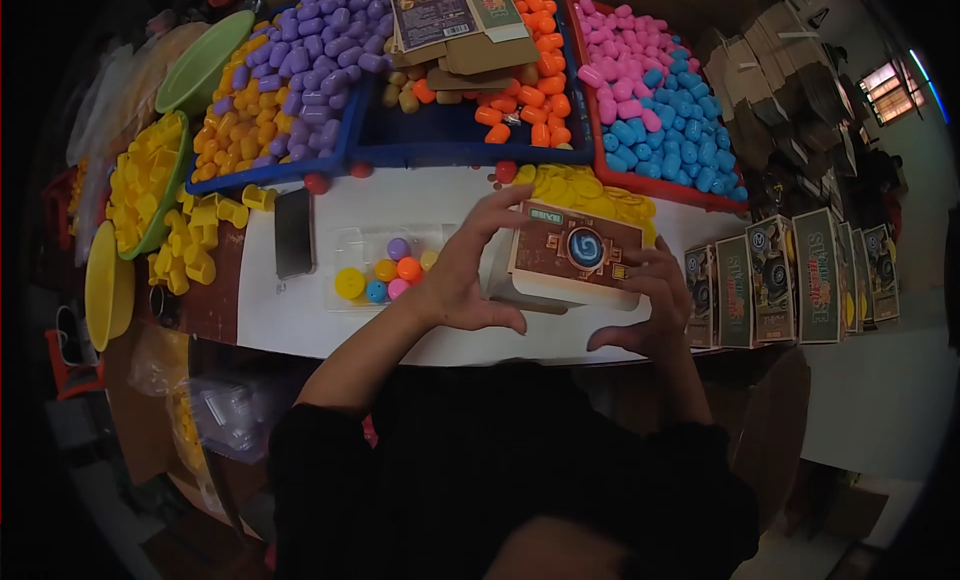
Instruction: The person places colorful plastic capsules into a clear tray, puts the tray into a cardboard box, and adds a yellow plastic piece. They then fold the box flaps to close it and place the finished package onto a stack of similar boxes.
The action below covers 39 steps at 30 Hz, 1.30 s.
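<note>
1. black shirt (500, 450) nearest; box (575, 258) on the blue tray's (470, 158) near side.
2. left hand (468, 270) and right hand (655, 305) curve round its ends — gripping or not, cannot tell.
3. best press evenly; sides could dent.

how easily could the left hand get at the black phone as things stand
Probably yes: the phone lies uncovered on the white tabletop; only the clear tray sits between it and the left hand, which could likely reach over.

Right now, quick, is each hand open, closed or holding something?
Left hand: open, at the brown box; firm grip can't be told.
Right hand: open, fingers curved at the box's other end; grip unclear.
</note>
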Motion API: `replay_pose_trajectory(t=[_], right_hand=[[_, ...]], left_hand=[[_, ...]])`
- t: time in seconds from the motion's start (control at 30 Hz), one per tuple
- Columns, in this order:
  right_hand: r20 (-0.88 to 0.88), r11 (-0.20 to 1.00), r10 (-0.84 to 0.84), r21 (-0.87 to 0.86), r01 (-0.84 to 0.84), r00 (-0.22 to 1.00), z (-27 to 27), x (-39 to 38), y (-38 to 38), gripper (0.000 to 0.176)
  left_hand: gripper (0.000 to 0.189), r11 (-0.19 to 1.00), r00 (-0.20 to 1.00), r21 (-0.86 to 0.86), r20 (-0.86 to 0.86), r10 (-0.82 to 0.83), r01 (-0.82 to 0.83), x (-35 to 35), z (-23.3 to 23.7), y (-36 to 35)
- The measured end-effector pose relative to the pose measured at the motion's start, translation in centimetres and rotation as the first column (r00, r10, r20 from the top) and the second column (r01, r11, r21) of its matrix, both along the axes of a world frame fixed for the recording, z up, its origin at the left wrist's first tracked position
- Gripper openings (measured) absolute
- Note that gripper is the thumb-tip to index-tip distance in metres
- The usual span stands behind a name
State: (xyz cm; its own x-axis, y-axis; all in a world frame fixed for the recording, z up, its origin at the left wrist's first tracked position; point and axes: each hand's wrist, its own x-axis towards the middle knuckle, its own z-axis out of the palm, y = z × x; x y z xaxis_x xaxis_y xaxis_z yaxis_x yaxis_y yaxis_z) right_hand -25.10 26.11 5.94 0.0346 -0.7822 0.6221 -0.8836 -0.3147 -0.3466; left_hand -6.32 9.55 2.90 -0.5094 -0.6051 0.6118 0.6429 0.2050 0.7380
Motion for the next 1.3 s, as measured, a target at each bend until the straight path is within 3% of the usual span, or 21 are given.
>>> replay_pose_trajectory(t=[0.03,0.07,0.13,0.23,0.3,0.4,0.53,0.67,0.73,0.8,0.83,0.9,0.93,0.97,1.0,1.03,1.1,1.17,1.23,1.3], right_hand=[[0.098,0.992,0.093,0.076,-0.100,0.991,1.3,0.1,-0.5,0.045],[0.097,0.991,0.092,0.084,-0.101,0.991,2.1,0.4,-0.8,0.045],[0.065,0.955,0.005,0.297,-0.024,0.998,3.2,1.1,-1.4,0.044],[-0.083,0.951,0.022,0.311,0.005,0.996,3.4,2.1,-2.2,0.047],[-0.129,0.945,0.036,0.327,0.008,0.991,3.1,1.7,-2.1,0.052],[-0.248,0.931,0.039,0.362,0.055,0.968,3.4,2.1,-1.9,0.063],[-0.388,0.909,-0.015,0.378,0.174,0.922,3.8,2.9,-1.9,0.072],[-0.362,0.900,-0.002,0.406,0.159,0.932,4.0,2.8,-2.3,0.073],[-0.259,0.866,0.027,0.489,0.107,0.966,4.3,2.6,-2.5,0.076],[-0.338,0.864,0.019,0.479,0.154,0.941,3.7,2.9,-2.9,0.078],[-0.419,0.865,0.007,0.458,0.204,0.908,3.5,3.2,-2.9,0.080],[-0.412,0.870,-0.002,0.448,0.205,0.911,3.6,3.6,-2.8,0.082],[-0.409,0.877,-0.012,0.433,0.206,0.912,3.7,3.6,-2.8,0.085],[-0.409,0.878,-0.016,0.431,0.208,0.912,3.7,3.5,-2.9,0.085],[-0.349,0.883,0.017,0.445,0.149,0.937,3.7,3.2,-3.0,0.089],[-0.286,0.885,0.051,0.457,0.090,0.957,3.6,2.9,-3.0,0.092],[-0.235,0.886,0.061,0.460,0.056,0.970,3.2,1.9,-3.3,0.096],[-0.191,0.890,0.085,0.457,0.012,0.978,3.4,1.1,-3.0,0.100],[-0.035,0.913,0.001,0.409,0.013,0.999,4.2,-0.1,-2.0,0.100],[0.261,0.950,-0.241,0.262,0.172,0.935,4.7,-2.0,0.7,0.092]], left_hand=[[0.059,0.957,0.980,-0.290,0.193,0.048,0.010,0.4,0.7,-0.1],[0.056,0.833,0.924,-0.547,0.354,0.147,0.077,0.6,1.1,0.0],[0.052,0.844,0.924,-0.535,0.341,0.172,0.041,0.5,0.9,0.4],[0.048,0.900,0.914,-0.434,0.350,0.205,-0.036,0.3,-0.2,0.4],[0.055,0.954,0.947,-0.284,0.269,0.174,-0.094,0.2,-0.9,0.6],[0.065,0.913,0.952,-0.378,0.192,0.240,-0.153,-0.2,-1.0,1.3],[0.075,0.863,0.932,-0.493,0.250,0.261,-0.110,-0.4,-1.7,0.8],[0.088,0.921,0.970,-0.377,0.171,0.173,-0.098,-1.2,-2.3,1.3],[0.093,0.940,0.978,-0.327,0.143,0.151,-0.098,-1.4,-2.8,1.5],[0.099,0.935,0.978,-0.329,0.110,0.178,-0.134,-1.5,-3.0,1.6],[0.099,0.937,0.978,-0.326,0.117,0.176,-0.129,-1.6,-3.0,1.6],[0.078,0.945,0.981,-0.279,0.038,0.189,-0.172,-1.8,-3.1,1.7],[0.078,0.945,0.982,-0.280,0.036,0.187,-0.170,-1.7,-3.1,1.7],[0.064,0.924,0.981,-0.352,0.068,0.183,-0.148,-1.2,-3.3,1.6],[0.052,0.899,0.978,-0.420,0.102,0.181,-0.122,-0.8,-3.5,1.5],[0.052,0.901,0.979,-0.418,0.103,0.176,-0.118,-0.5,-3.5,1.2],[0.036,0.772,0.953,-0.617,0.117,0.280,-0.151,-0.2,-3.2,0.3],[0.046,0.735,0.940,-0.652,0.102,0.327,-0.185,0.1,-2.9,0.4],[0.055,0.685,0.919,-0.692,0.078,0.386,-0.229,0.6,-2.5,0.3],[0.085,0.850,0.843,-0.314,0.210,0.496,-0.422,1.6,-2.4,0.8]])
